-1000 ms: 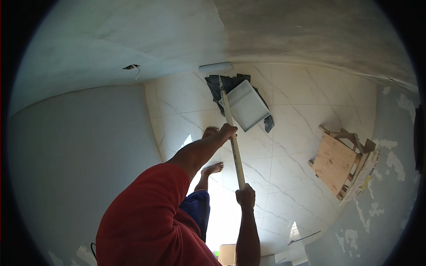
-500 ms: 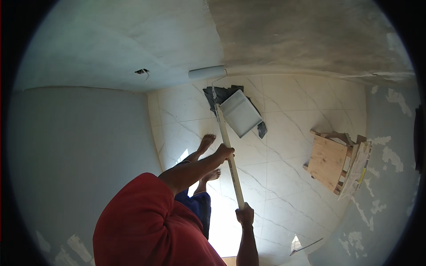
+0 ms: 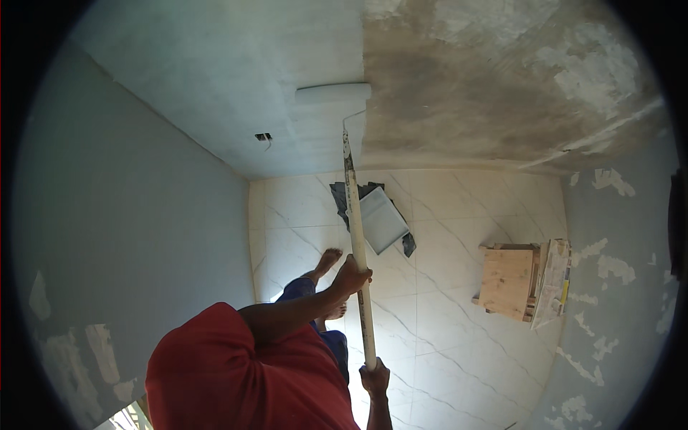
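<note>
A long pale pole (image 3: 355, 215) carries a paint roller (image 3: 333, 92) at its far end. The grey-white roller sleeve lies against the front wall, beside the border between the light painted part and the brown unpainted part (image 3: 444, 100). My left hand (image 3: 351, 276) is closed round the middle of the pole. Lower down, my right hand (image 3: 375, 378) grips its near end. Beyond my left hand, a white paint tray (image 3: 383, 223) rests on dark sheeting (image 3: 342, 201) on the floor, partly behind the pole.
A small wooden stool (image 3: 507, 283) stands at right, with boards leaning beside it near the patched grey wall (image 3: 609, 287). An opening in the front wall holds a loose wire (image 3: 264, 137). A grey side wall (image 3: 143, 236) rises at left. My bare feet are on the tiled floor (image 3: 444, 315).
The roller has moved up the front wall, along the edge of the painted part. The view has tilted up, showing more wall. Both hands keep their hold on the pole.
</note>
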Available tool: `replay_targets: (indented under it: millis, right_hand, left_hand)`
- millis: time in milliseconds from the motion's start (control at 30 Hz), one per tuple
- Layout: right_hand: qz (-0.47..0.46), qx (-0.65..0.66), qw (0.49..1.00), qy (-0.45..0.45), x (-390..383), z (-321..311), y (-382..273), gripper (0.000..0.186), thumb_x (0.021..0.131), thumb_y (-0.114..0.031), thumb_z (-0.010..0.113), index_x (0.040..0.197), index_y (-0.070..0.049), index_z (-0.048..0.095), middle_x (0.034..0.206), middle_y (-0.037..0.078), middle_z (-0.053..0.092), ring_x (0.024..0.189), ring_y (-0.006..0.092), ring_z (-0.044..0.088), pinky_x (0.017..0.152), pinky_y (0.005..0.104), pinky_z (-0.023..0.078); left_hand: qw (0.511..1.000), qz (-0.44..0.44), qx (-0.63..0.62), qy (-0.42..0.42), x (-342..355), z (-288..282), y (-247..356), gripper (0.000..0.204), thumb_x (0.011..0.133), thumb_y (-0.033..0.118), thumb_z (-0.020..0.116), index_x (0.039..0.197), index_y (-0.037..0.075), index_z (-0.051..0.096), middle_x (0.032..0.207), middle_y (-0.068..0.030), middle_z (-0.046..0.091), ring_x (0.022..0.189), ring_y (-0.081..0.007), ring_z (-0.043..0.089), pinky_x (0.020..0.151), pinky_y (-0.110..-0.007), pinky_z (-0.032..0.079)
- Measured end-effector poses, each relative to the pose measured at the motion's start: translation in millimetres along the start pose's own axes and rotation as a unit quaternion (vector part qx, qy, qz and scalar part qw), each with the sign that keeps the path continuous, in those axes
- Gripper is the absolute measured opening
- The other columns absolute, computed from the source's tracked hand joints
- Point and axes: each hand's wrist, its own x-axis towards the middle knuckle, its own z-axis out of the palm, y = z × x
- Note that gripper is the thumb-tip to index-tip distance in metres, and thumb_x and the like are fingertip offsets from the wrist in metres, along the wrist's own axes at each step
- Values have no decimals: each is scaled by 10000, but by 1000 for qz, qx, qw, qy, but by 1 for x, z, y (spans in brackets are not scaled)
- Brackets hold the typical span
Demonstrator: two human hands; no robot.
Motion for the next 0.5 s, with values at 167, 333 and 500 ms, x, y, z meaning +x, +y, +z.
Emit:
replay_targets:
  millis: [167,333,500]
  right_hand:
    - [-34,59,998,7,-19,-6,-37,268,768,-256,718,922,-55,631,752,199,677,732,396,681,663,454,536]
    - [12,132,988,-81,-28,-20,-81,384,781,-268,748,1045,-18,623,866,205,697,824,356,699,715,430,538]
    - [-45,121,991,-15,-36,9,-75,332,757,-157,743,1020,18,639,804,163,693,681,223,686,636,344,550]
  left_hand:
    - [991,128,35,22,-53,-16,53,293,889,105,646,1047,-13,429,892,-97,565,737,-176,659,644,-334,571]
    - [978,208,16,18,-88,-26,107,301,913,125,621,1073,-10,406,875,-89,554,722,-159,639,644,-329,567]
    - [981,184,-65,0,-93,-30,105,306,922,121,600,1103,-6,389,855,-85,545,640,-157,620,586,-330,571]
